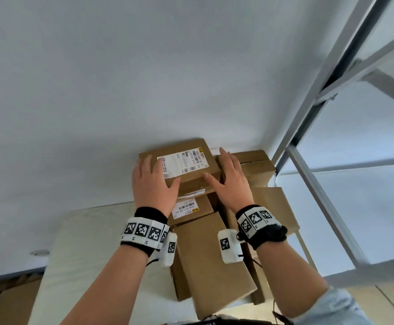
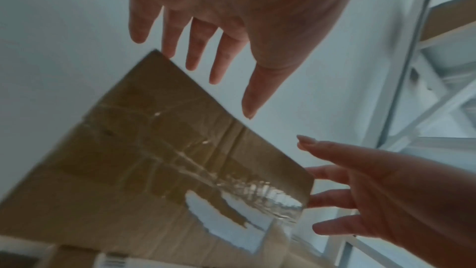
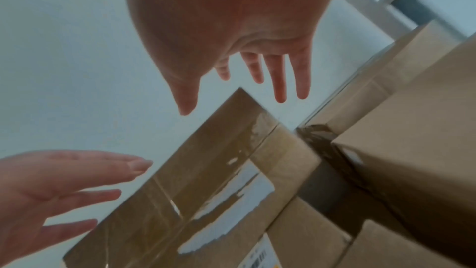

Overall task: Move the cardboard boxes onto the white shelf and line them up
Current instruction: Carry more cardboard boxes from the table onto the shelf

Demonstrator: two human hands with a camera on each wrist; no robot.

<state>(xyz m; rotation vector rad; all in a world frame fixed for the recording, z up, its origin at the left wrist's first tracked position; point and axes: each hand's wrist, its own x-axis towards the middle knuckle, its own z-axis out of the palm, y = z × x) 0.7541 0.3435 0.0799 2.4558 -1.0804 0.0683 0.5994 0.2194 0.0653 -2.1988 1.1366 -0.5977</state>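
Note:
A cardboard box with a white shipping label (image 1: 186,164) lies on top of a pile of boxes (image 1: 212,254) against the white wall. My left hand (image 1: 155,181) is at the box's left end and my right hand (image 1: 230,175) at its right end, one on each side. Both have straight, spread fingers. In the left wrist view the left hand (image 2: 206,27) hovers over the box's taped side (image 2: 154,160), with a gap showing. The right hand (image 3: 231,48) likewise hangs above the box (image 3: 206,170) in the right wrist view. Neither hand grips it.
The white metal shelf frame (image 1: 331,90) rises at the right, close to the pile. More boxes (image 3: 399,129) stand right of the labelled one. The pile rests on a white padded surface (image 1: 85,254). A brown floor strip (image 1: 8,299) shows lower left.

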